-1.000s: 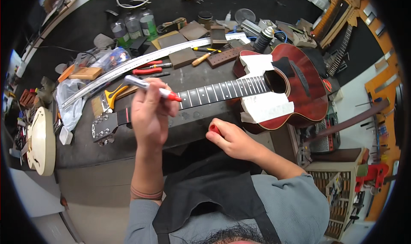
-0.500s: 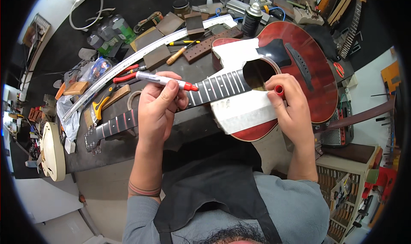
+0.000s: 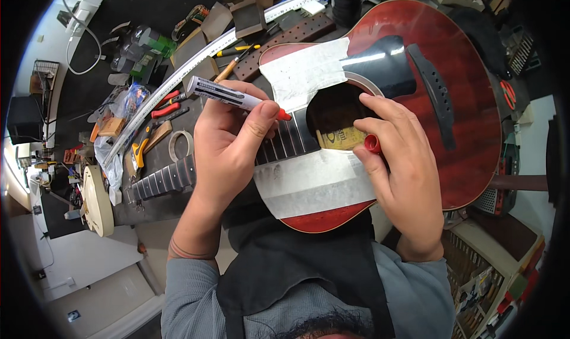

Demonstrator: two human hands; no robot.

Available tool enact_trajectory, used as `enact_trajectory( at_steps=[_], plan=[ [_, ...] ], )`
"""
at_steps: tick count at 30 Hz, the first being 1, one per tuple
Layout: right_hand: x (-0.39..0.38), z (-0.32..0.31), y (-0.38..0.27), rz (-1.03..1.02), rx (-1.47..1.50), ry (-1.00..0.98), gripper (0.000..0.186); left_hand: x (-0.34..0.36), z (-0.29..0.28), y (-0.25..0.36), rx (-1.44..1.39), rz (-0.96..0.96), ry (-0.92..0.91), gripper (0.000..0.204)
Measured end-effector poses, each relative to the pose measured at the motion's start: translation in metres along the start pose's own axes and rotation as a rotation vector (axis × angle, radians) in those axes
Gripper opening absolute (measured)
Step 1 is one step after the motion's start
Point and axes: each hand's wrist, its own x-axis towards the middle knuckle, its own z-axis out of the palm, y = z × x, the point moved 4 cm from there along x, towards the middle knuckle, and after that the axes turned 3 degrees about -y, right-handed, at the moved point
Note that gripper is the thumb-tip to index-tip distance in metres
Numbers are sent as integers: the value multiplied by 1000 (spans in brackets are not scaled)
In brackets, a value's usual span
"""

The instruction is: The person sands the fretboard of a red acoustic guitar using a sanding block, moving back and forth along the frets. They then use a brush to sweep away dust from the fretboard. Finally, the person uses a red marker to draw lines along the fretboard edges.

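Note:
My left hand grips a white marker pen with a red tip end, which points right and reaches the frets near the body end of the fretboard; whether it touches them I cannot tell. In my right hand, by the soundhole, a red marker cap is pinched between the fingers. Below both hands lies a dark red acoustic guitar, its neck running left under my left wrist. White masking sheets cover the top on both sides of the fretboard.
Behind the guitar lie a long white straightedge, a dark drilled block and a black can. Red-handled pliers, a yellow cutter and a tape roll lie left. A cream guitar body stands far left.
My view has moved closer to the guitar. The marker has come down to the last frets near the soundhole, while my right hand still holds the cap.

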Motion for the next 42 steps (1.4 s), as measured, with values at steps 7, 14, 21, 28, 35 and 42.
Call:
enact_trajectory(
  at_steps=[7,14,21,28,35,42],
  plan=[
    [3,0,0,21,-54,-91,31,6,8,4,147,78,52,22],
    [3,1,3,34,-46,-96,34,10,12,7,309,112,-16,21],
    [3,1,4,38,-59,-98,37,14,14,8,317,128,-16,21],
    [3,3,4,41,-67,-102,38,12,16,8,406,166,-16,20],
    [3,3,5,54,-59,-104,37,8,17,11,569,281,-4,19],
    [3,4,4,56,-64,-98,37,6,18,12,560,371,-39,22]
  ],
)
